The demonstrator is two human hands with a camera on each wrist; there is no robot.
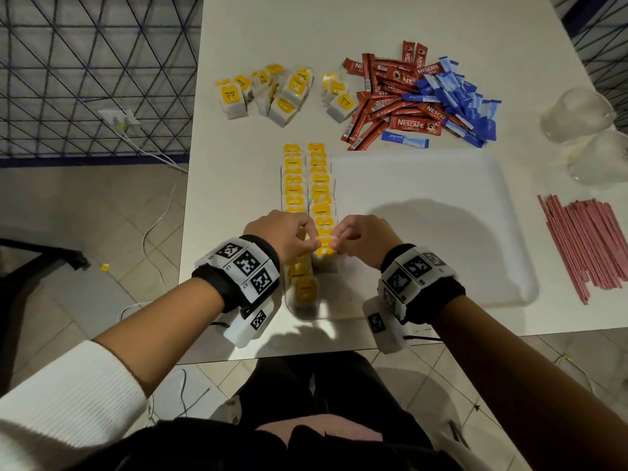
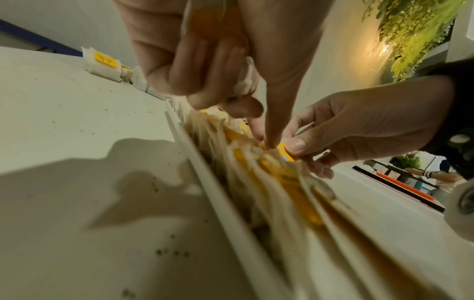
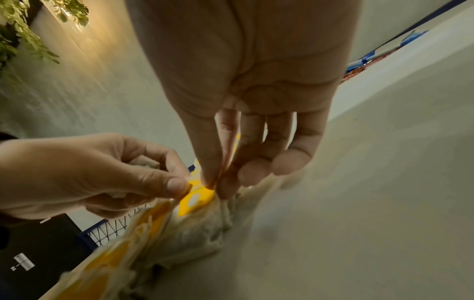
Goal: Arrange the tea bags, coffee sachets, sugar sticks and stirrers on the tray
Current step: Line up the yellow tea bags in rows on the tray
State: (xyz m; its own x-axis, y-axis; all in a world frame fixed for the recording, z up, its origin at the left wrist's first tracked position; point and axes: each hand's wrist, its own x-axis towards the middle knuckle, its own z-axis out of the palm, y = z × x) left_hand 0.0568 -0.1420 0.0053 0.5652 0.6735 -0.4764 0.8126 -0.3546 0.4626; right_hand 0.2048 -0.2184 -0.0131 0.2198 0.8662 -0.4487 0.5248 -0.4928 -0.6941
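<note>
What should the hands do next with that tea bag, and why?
Probably lower the tea bag into the right-hand row on the tray. The left hand and right hand both pinch it just above that row's near end, where a slot seems free.

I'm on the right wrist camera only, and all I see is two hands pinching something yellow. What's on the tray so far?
Observer: Only tea bags, in two rows along the left edge of the tray.
Operator: Where are the coffee sachets?
Observer: The coffee sachets are in a loose pile on the table beyond the tray, mixed with blue sugar sticks.
Operator: And the stirrers?
Observer: The pink stirrers lie on the table to the right of the tray.
Operator: Any tea bags left to place?
Observer: Yes, a heap of loose tea bags sits on the table beyond the rows.
</note>
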